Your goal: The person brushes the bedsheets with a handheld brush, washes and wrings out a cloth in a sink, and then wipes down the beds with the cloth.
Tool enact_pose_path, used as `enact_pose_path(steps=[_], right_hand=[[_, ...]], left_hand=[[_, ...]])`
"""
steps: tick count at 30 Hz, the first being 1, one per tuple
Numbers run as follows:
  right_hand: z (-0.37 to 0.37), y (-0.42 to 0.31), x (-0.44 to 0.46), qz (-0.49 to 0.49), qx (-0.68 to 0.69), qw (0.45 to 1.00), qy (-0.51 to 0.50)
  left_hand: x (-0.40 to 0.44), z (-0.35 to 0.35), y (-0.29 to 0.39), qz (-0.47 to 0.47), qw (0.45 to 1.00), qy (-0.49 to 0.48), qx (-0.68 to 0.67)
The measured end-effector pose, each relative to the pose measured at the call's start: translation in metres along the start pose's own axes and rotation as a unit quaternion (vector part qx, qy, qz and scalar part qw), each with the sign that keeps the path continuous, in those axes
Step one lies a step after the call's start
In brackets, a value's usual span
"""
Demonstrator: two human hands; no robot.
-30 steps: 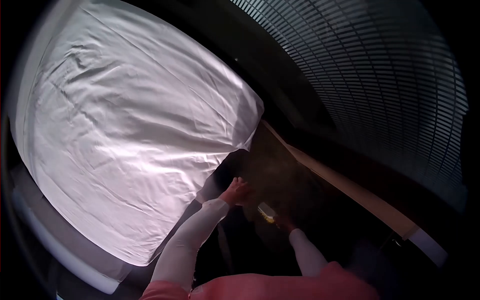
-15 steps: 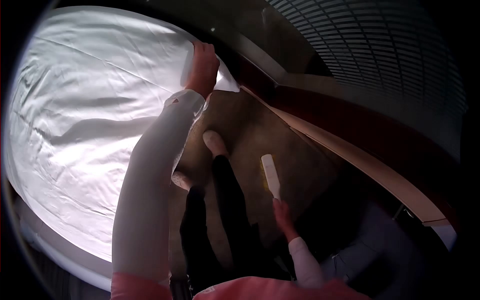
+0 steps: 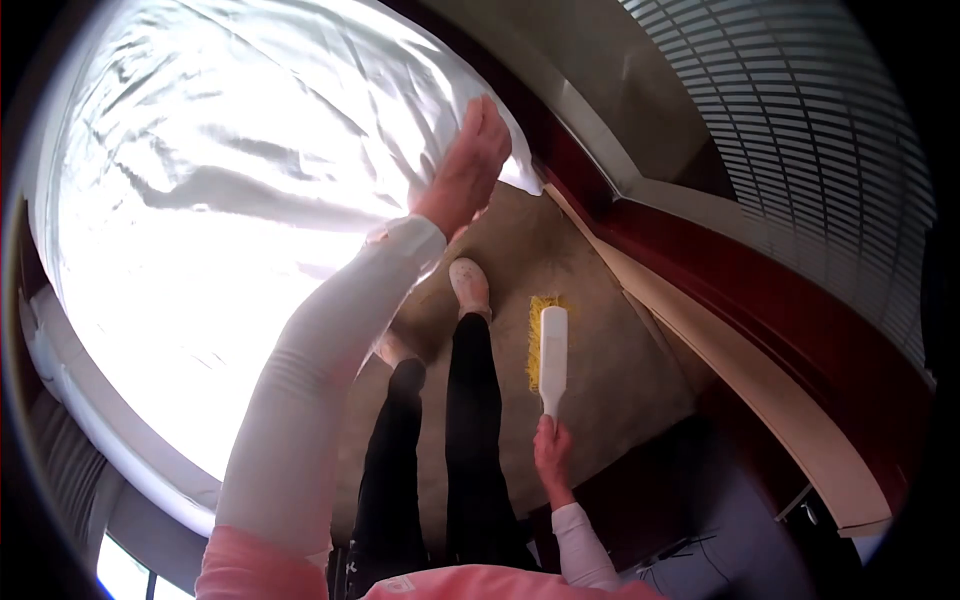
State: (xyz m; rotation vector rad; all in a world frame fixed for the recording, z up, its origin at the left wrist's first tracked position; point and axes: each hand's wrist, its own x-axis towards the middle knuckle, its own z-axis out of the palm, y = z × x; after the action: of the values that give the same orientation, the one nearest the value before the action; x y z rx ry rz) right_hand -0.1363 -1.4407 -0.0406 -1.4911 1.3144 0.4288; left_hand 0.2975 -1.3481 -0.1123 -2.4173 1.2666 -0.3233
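Note:
My left hand [image 3: 468, 172] is at the right edge of a white sheet [image 3: 200, 290] spread over a bed. Its fingers are bent against the cloth near the corner, and whether they grip the fabric is hidden. Lower and to the right, my right hand [image 3: 553, 450] is closed around the handle of a white brush [image 3: 553, 350]. Yellow bristles show along the left side of the brush, which is held upright in view above the brown floor. The sheet is wrinkled near my left hand and glares brightly at its middle.
My feet, in light footwear [image 3: 469, 285], stand on the brown floor [image 3: 610, 350] beside the bed. A tan wooden ledge [image 3: 740, 370] and a dark red panel run down the right. A slatted blind [image 3: 790, 130] hangs at the upper right. Cables lie at the lower right.
My left hand has risen from below the sheet's edge to its corner area. My right hand and the brush have come forward, with the brush now pointing up. The scene has brightened.

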Motion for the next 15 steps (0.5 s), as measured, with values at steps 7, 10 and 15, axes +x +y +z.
enact_pose_path(steps=[7,10,15], right_hand=[[0.050,-0.187,0.033,-0.225,0.015,0.967,-0.116],[0.123,-0.278,0.063,-0.424,-0.020,0.901,-0.089],[0.131,-0.214,0.123,-0.372,-0.027,0.921,-0.111]], left_hand=[[-0.231,-0.067,0.062,0.023,0.770,-0.151,-0.619],[-0.244,-0.092,0.004,-0.137,0.782,0.015,-0.607],[-0.203,-0.052,-0.154,-0.384,0.841,0.097,-0.368]])
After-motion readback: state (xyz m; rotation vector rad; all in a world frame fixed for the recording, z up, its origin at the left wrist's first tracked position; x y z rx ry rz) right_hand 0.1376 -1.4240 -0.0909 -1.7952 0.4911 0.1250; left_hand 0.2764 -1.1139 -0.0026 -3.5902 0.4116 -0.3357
